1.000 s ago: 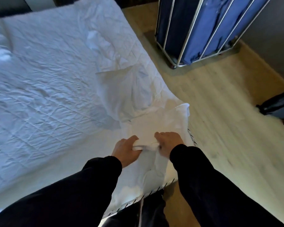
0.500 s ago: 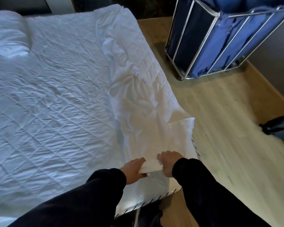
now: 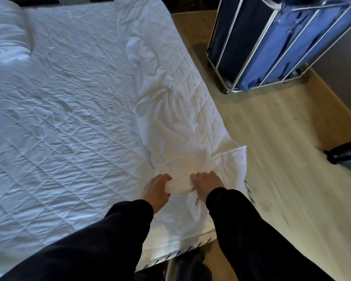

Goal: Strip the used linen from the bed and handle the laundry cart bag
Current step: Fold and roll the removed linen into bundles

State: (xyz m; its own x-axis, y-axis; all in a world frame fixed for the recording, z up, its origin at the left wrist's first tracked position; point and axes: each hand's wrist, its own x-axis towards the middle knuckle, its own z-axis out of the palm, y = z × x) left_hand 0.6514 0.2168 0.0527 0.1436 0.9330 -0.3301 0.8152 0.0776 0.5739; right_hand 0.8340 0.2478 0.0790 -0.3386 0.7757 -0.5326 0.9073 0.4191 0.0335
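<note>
Hands first: I am seeing the left hand (image 3: pixel 157 189) and the right hand (image 3: pixel 206 184) gripping one rolled bunch of the white sheet (image 3: pixel 179 138) side by side, with fingers curling round it and the bunch bridging the short gap between them. Ahead of both hands the sheet is trailing away in a crumpled strip, lying on the quilted mattress pad (image 3: pixel 69 110) that is spreading out to the left of the left hand. The laundry cart (image 3: pixel 258 43) with its blue bag (image 3: pixel 292 49) is standing ahead and right of the right hand, well apart, on the wooden floor (image 3: pixel 272 159). I am reading this as the gathering step. The next move is calling for hauling the strip in toward the hands — no loose tail dragging — before carrying the bundle to the cart.
</note>
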